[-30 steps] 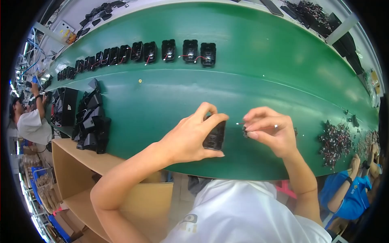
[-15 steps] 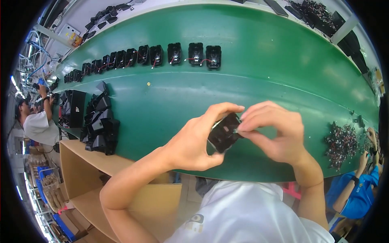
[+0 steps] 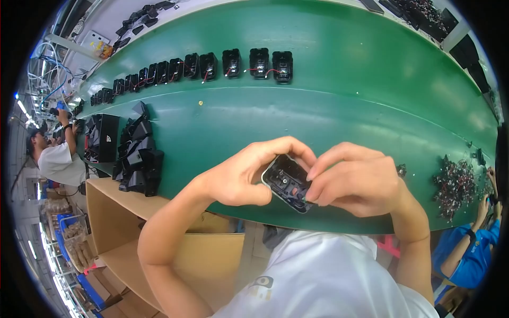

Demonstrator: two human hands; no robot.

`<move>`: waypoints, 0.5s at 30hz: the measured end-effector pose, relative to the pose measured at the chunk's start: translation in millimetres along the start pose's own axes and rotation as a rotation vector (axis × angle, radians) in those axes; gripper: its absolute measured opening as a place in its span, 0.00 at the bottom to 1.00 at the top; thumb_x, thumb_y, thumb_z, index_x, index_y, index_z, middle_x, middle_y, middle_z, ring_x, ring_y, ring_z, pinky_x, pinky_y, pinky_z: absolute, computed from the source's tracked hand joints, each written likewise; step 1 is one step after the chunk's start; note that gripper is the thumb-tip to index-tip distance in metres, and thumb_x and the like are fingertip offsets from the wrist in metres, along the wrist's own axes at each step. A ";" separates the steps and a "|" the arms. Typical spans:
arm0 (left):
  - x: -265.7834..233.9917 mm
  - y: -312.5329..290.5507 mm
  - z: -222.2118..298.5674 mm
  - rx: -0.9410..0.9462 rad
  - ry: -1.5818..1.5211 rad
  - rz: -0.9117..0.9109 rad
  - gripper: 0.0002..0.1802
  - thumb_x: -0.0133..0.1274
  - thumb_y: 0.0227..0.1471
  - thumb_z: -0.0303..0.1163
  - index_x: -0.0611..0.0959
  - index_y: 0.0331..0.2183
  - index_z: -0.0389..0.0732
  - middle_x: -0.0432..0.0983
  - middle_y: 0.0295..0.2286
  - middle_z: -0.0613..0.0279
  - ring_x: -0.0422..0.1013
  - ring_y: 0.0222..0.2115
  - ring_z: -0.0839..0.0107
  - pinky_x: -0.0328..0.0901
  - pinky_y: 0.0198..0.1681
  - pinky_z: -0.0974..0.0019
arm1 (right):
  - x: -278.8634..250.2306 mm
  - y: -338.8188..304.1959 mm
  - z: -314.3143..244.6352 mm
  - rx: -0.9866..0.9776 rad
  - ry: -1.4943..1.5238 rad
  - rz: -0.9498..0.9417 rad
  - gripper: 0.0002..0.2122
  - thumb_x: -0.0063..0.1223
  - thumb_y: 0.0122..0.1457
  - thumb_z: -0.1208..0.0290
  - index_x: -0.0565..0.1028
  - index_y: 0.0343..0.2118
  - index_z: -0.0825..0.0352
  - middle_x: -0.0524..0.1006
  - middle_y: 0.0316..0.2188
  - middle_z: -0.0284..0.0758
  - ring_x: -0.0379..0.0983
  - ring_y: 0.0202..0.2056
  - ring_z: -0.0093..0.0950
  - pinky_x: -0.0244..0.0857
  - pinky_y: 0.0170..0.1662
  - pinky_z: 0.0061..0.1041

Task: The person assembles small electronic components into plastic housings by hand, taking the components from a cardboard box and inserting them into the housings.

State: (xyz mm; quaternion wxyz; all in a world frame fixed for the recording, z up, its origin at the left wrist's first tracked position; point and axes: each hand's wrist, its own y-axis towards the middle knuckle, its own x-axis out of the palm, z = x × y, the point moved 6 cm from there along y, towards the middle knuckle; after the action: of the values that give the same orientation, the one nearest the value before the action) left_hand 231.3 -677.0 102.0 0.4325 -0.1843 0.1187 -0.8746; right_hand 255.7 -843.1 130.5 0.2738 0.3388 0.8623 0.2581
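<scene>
Above the near edge of the green table I hold a black plastic housing (image 3: 289, 182) with its hollow inner side facing up. My left hand (image 3: 254, 172) grips it by its left and upper rim, the thumb curled at the lower left. At the lower right end of the housing, the fingertips of my right hand (image 3: 352, 180) are pinched together. Whatever small part they pinch is mostly hidden by the fingers. A row of similar black housings (image 3: 282, 68) with thin red wires stands across the table's far side.
Black plastic parts (image 3: 140, 159) lie heaped at the left beside a black box (image 3: 103, 139). An open cardboard box (image 3: 114, 222) stands below the table edge. At the right is a pile of small wired parts (image 3: 455, 185), near a co-worker in blue (image 3: 466, 254). Another person in white (image 3: 58, 159) works far left.
The housing in my left hand has turned, so its inner side now shows more fully. My right fingertips have shifted down to its lower right end. The view has shifted slightly.
</scene>
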 end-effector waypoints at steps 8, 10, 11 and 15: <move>-0.6 -0.8 -0.9 -0.013 0.032 -0.016 0.35 0.49 0.30 0.28 0.75 0.47 0.30 0.75 0.39 0.60 0.71 0.41 0.74 0.64 0.46 0.72 | -2.1 -2.7 -22.0 -0.077 -0.052 0.046 0.09 0.66 0.40 0.83 0.78 0.26 0.65 0.80 0.31 0.32 0.79 0.39 0.35 0.74 0.37 0.31; 1.7 -0.7 -0.9 -0.002 -0.026 -0.084 0.31 0.46 0.33 0.25 0.75 0.46 0.30 0.75 0.38 0.61 0.70 0.41 0.73 0.64 0.47 0.70 | -1.3 -2.5 -22.7 -0.089 -0.064 0.054 0.09 0.66 0.39 0.82 0.78 0.26 0.66 0.80 0.31 0.32 0.79 0.39 0.36 0.74 0.37 0.31; 3.1 -0.1 -1.8 -0.002 -0.023 -0.087 0.31 0.46 0.33 0.25 0.75 0.46 0.30 0.75 0.38 0.61 0.70 0.41 0.73 0.64 0.47 0.70 | 2.9 -3.1 -20.2 -0.100 -0.069 0.071 0.10 0.65 0.39 0.83 0.77 0.26 0.66 0.80 0.31 0.32 0.79 0.39 0.36 0.74 0.37 0.31; 8.4 1.2 -1.7 0.060 -0.037 -0.124 0.31 0.46 0.33 0.25 0.76 0.45 0.30 0.75 0.38 0.61 0.70 0.41 0.74 0.64 0.47 0.71 | 19.0 -8.4 -14.5 -0.134 -0.069 0.061 0.10 0.65 0.38 0.85 0.77 0.25 0.66 0.80 0.31 0.32 0.79 0.39 0.36 0.74 0.37 0.31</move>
State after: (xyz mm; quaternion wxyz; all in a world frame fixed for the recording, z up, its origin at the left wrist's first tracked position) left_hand 226.7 -684.4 101.8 0.3852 -0.1944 0.0727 -0.8992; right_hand 230.7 -838.4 129.9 0.3173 0.3544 0.8225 0.3117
